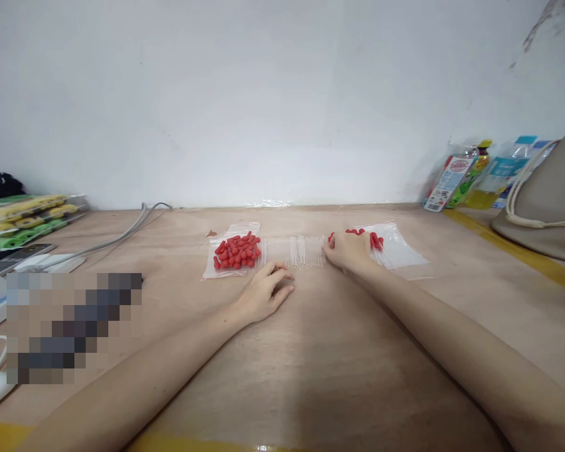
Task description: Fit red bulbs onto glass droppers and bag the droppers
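My left hand (266,292) rests on the tabletop with its fingers loosely bent and apart, just in front of a row of thin clear tubes (301,251). Nothing shows in it. At the right end of that row, my right hand (351,251) has its fingers curled together; whatever they grip is hidden. A bit of red shows beside its fingertips. Small red bulb-shaped pieces (238,251) lie heaped on a clear plastic bag (209,269) at the left. More red pieces (376,241), with clear stems, lie on another bag (402,248), partly behind my right hand.
A grey cable (122,235) runs along the left side, near packs of yellow and green goods (28,216) and a blurred-out object (75,326). At right stand a carton (449,183), bottles (487,188) and a beige bag (546,201). Yellow tape (513,248) crosses the table.
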Demonstrator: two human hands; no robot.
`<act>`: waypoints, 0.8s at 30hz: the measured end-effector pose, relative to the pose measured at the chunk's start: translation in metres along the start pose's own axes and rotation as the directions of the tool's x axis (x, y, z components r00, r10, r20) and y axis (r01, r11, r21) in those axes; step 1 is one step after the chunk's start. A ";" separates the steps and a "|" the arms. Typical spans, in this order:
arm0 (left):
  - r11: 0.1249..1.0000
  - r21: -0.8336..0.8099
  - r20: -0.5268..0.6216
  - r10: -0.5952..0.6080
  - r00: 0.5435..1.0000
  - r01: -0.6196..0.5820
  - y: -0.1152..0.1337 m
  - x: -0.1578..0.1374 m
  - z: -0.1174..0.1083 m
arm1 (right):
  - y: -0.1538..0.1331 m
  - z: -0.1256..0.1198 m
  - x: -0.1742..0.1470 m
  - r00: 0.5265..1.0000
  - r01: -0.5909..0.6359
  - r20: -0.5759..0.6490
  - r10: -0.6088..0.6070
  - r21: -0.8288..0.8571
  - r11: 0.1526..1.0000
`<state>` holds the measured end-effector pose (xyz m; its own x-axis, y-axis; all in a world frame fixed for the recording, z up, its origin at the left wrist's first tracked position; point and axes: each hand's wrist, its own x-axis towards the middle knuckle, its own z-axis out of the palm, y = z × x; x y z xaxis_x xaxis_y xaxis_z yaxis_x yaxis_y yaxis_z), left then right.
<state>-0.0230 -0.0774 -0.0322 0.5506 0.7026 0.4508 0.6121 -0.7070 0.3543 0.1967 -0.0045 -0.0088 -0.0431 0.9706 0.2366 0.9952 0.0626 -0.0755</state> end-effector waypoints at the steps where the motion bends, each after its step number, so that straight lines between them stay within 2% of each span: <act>1: 1.000 0.000 0.000 0.000 1.000 0.000 0.000 0.000 0.000 | -0.002 -0.001 0.000 1.000 -0.003 0.029 0.003 -0.003 1.000; 5: 1.000 0.003 0.001 0.005 1.000 -0.005 0.001 0.001 -0.002 | -0.010 -0.004 0.005 0.988 -0.061 0.140 0.063 -0.020 0.998; 9: 1.000 0.022 -0.013 0.013 1.000 -0.013 0.001 0.001 0.000 | -0.015 -0.003 0.011 0.983 -0.079 0.163 0.083 -0.030 0.996; 12: 0.992 0.128 -0.113 0.002 0.994 0.013 0.000 0.000 0.000 | -0.017 -0.004 0.008 0.984 -0.063 0.162 0.067 -0.031 0.998; 14: 0.968 0.234 -0.213 -0.042 0.976 0.093 -0.003 -0.001 -0.002 | -0.017 -0.006 0.001 0.988 -0.036 0.148 0.040 -0.024 0.999; 16: 0.925 0.321 -0.308 -0.101 0.946 0.204 -0.008 0.000 -0.007 | -0.014 -0.009 -0.012 0.993 0.035 0.111 -0.032 -0.022 0.999; 18: 0.877 0.380 -0.371 -0.146 0.917 0.294 -0.015 0.003 -0.015 | -0.010 -0.012 -0.029 0.980 0.192 0.055 -0.190 -0.031 0.981; 21: 0.809 0.445 -0.400 -0.203 0.894 0.383 -0.026 0.011 -0.028 | -0.001 -0.015 -0.053 0.885 0.466 0.006 -0.466 -0.023 0.885; 24: 0.747 0.504 -0.376 -0.263 0.888 0.435 -0.035 0.021 -0.036 | 0.007 -0.015 -0.066 0.817 0.575 0.021 -0.576 0.047 0.817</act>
<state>-0.0531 -0.0413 -0.0061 0.1143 0.7799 0.6154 0.9822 -0.1817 0.0479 0.2077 -0.0716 -0.0105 -0.6102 0.7620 0.2168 0.7842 0.6198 0.0287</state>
